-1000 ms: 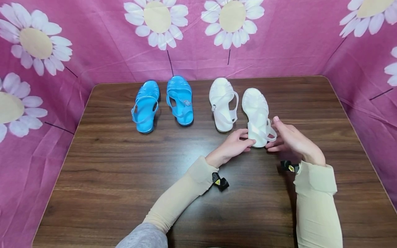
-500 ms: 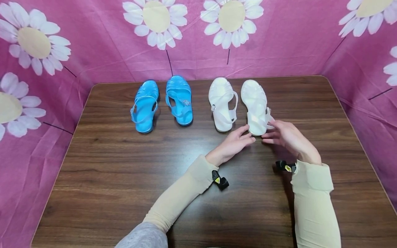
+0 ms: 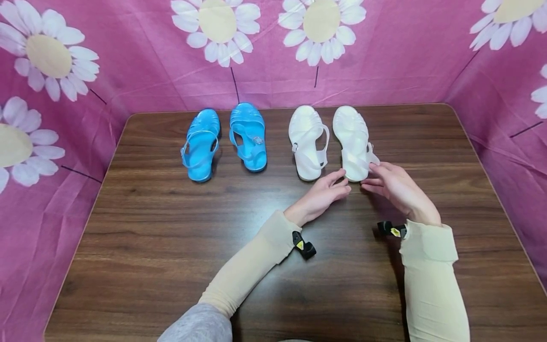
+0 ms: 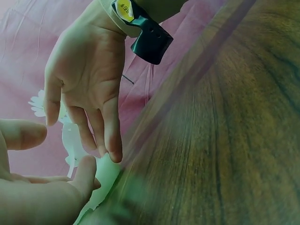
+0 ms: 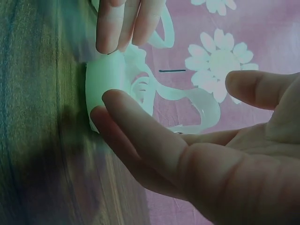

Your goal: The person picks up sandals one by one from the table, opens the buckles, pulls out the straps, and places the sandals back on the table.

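Two white jelly sandals stand side by side toward the back of the table, toes pointing away. My left hand [image 3: 318, 194] is at the heel of the right-hand white sandal [image 3: 352, 149], its fingers extended and fingertips right at the heel's left side. On the other side, my right hand [image 3: 399, 190] has its fingers loosely straight beside the heel and the loose ankle strap. The right wrist view shows the pale heel [image 5: 101, 77] between the fingertips of both hands. Left of it stands the other white sandal [image 3: 305, 142], its strap and small buckle visible.
A pair of blue jelly sandals stands further left, one blue sandal [image 3: 201, 147] slightly apart from the other blue sandal [image 3: 249, 137]. Pink cloth [image 3: 269, 90] with large daisies rises behind the wooden table [image 3: 149, 247] and along both its sides.
The right-hand white sandal has slid away toward the back edge, level with its mate. Both hands followed it a little; the right hand also shifted slightly left.
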Motion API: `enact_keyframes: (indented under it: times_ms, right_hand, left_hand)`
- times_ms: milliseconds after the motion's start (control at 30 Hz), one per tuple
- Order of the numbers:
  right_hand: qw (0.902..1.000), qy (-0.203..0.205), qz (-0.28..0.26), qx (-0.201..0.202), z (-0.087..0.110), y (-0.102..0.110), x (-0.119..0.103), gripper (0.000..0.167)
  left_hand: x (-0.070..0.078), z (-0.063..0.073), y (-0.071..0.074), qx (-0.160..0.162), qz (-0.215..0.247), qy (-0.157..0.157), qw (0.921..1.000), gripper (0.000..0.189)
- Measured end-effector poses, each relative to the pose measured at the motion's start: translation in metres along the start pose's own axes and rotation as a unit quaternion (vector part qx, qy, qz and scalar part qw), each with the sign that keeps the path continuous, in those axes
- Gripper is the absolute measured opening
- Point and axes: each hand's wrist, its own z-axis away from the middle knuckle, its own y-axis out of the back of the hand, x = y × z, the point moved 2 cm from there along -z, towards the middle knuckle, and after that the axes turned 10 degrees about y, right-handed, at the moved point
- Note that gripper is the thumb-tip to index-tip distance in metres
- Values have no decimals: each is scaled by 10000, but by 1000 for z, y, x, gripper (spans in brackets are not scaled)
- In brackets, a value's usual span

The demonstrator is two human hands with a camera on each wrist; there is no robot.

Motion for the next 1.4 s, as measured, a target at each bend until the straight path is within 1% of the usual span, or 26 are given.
enact_keyframes:
  times_ms: [67,200,267,333,400,467,533,567,600,667,733,800,867,933,967,1033,1067,1133,1200,1267,1333,1400]
  right_hand:
    - [9999,-6,157,-28,0,-1,0,36]
    - [9997,-46,251,-42,0,-1,-1,38]
    - [9992,-78,385,-26,0,-1,-2,44]
    - [9982,-93,588,25,0,0,-3,55]
    - [9954,-80,945,126,1,2,-4,67]
    - [9901,-1,1363,321,3,4,-6,74]
    - [9829,180,1708,668,4,6,-9,74]
    - [9798,313,1763,894,5,7,-10,73]
    - [9750,475,1843,1146,6,8,-12,71]
    - [9667,850,1630,1781,7,8,-16,59]
    - [9539,1318,1186,2423,9,7,-21,42]
    - [9355,1848,669,2937,10,5,-25,26]
    - [9147,2379,180,3262,11,1,-29,16]
    - [8977,2841,-79,3367,12,-4,-31,13]
    - [8930,2994,-156,3356,12,-7,-32,11]
    - [8893,3192,-251,3265,12,-13,-33,9]
    - [8898,3242,-263,3201,12,-16,-33,8]
    - [8939,3266,-253,3061,10,-23,-33,8]
    - [8981,3289,-276,2906,6,-32,-34,8]
    - [8992,3357,-317,2789,2,-41,-37,8]
    - [8968,3468,-518,2697,-5,-50,-40,10]
    - [8925,3554,-667,2697,-12,-58,-43,12]
  left_hand:
    - [1,0,1,12,6,13,10000,62]
    - [2,2,1,28,25,18,10000,59]
    - [2,4,2,67,-4,17,10000,58]
    - [5,6,2,90,-49,-28,9999,56]
    - [9,8,1,135,-152,-161,9997,53]
    - [15,13,1,154,-305,-375,9987,48]
    - [23,19,1,147,-512,-668,9963,42]
    - [29,22,2,165,-634,-845,9943,38]
    - [34,26,4,191,-732,-1023,9919,35]
    - [46,35,9,315,-982,-1420,9845,30]
    - [58,44,17,682,-1171,-1814,9740,26]
    - [69,53,27,1146,-1268,-2145,9617,25]
    - [78,60,37,1632,-1267,-2366,9494,24]
    - [85,66,48,2035,-1162,-2488,9398,24]
    - [88,69,53,2195,-1085,-2523,9362,23]
    - [92,73,63,2465,-948,-2546,9303,23]
    - [93,75,67,2580,-898,-2540,9278,22]
    - [95,77,74,2726,-823,-2488,9258,22]
    - [96,77,78,2786,-813,-2362,9274,23]
    - [96,76,82,2793,-864,-2201,9306,25]
    - [94,74,85,2759,-869,-2001,9361,27]
    - [92,71,87,2700,-832,-1766,9429,31]
